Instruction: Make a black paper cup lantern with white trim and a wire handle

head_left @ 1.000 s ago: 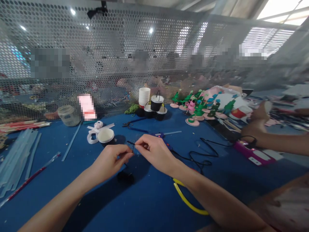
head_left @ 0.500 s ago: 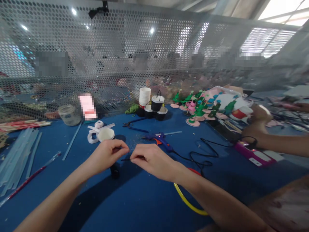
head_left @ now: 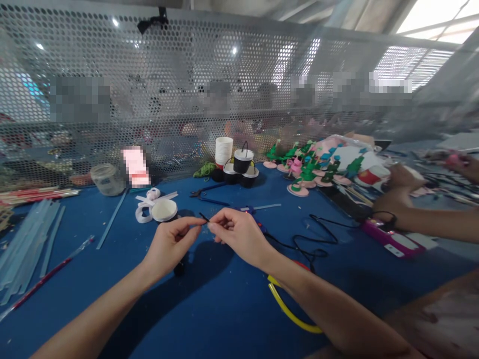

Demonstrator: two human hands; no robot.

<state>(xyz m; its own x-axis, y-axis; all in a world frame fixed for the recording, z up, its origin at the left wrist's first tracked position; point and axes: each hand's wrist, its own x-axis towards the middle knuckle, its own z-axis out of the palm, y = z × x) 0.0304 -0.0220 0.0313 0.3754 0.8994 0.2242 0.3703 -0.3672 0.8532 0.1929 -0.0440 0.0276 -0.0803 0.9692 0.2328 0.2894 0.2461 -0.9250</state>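
Observation:
Between my two hands is a short, thin black strand [head_left: 204, 217], its exact material too small to make out. My right hand [head_left: 239, 234] pinches its lower end between thumb and forefinger. My left hand [head_left: 174, 244] has its forefinger tip against the strand, with the thumb close below. Just behind my left hand stands a white-lined paper cup [head_left: 164, 210], dark on the outside. A small black object [head_left: 179, 269] on the table is partly covered by my left hand. Beyond my right hand lies a glue gun [head_left: 247, 210], mostly hidden by that hand.
Pliers [head_left: 209, 192], a white ribbon roll [head_left: 144, 213] and black cups with handles [head_left: 243, 162] stand further back. Glue sticks [head_left: 30, 244] lie left. Green figures on pink discs [head_left: 309, 172], a cable [head_left: 299, 244] and a purple power strip [head_left: 392, 239] are right, near another person's arm [head_left: 422, 219].
Both hands have risen slightly, away from me, and the right has turned, now covering much of the glue gun. The black strand has tilted up between the fingertips.

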